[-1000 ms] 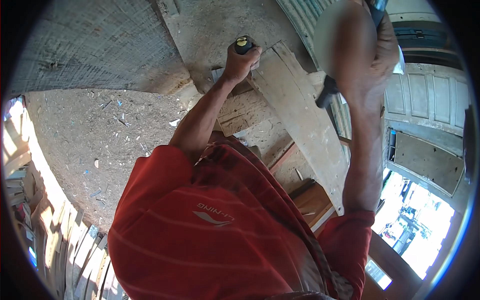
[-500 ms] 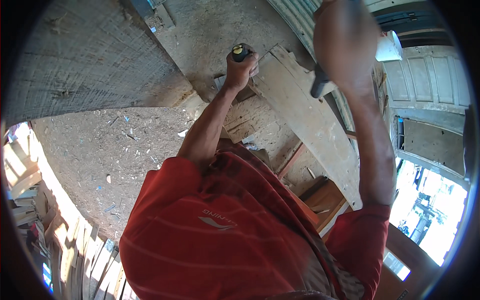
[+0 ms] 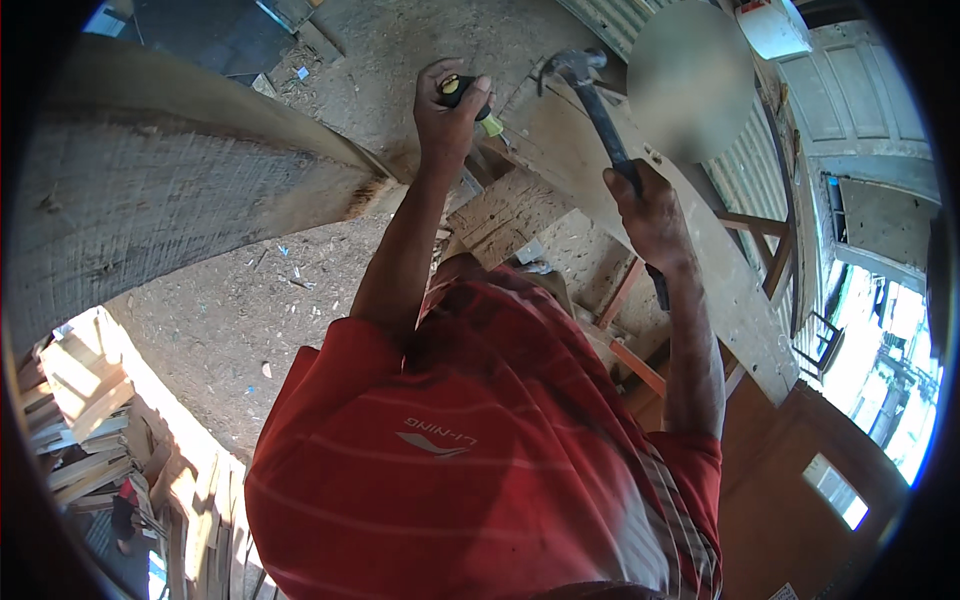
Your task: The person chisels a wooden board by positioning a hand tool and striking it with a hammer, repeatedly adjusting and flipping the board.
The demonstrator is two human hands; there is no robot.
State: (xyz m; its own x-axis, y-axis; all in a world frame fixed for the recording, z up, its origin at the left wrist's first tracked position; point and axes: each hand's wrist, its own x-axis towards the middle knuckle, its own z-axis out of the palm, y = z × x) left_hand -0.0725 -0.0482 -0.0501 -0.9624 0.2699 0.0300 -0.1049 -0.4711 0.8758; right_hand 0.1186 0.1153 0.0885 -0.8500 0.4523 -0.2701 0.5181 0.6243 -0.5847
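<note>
My left hand (image 3: pixel 446 125) is closed around the black handle of a chisel (image 3: pixel 490 124), which has a yellow butt end and a green collar. The lower end of its blade is hard to make out. To the right, my right hand (image 3: pixel 655 220) grips the dark handle of a claw hammer (image 3: pixel 598 112). The hammer's metal head is raised toward the far side, apart from the chisel. Beneath both hands lies a long wide wooden board (image 3: pixel 700 300), slanting from far left to near right.
A thick rough timber beam (image 3: pixel 180 215) juts in from the left. Stacked wood offcuts (image 3: pixel 100 440) lie at the lower left. Chips litter the dirt floor (image 3: pixel 230 310). A white bucket (image 3: pixel 775 30), a panelled door (image 3: pixel 860 100) and corrugated sheeting (image 3: pixel 750 170) stand at the right.
My right hand has come down and toward me, bringing the hammer into clear sight. The left hand has shifted slightly left and away, with its grip turned so the chisel's green collar shows.
</note>
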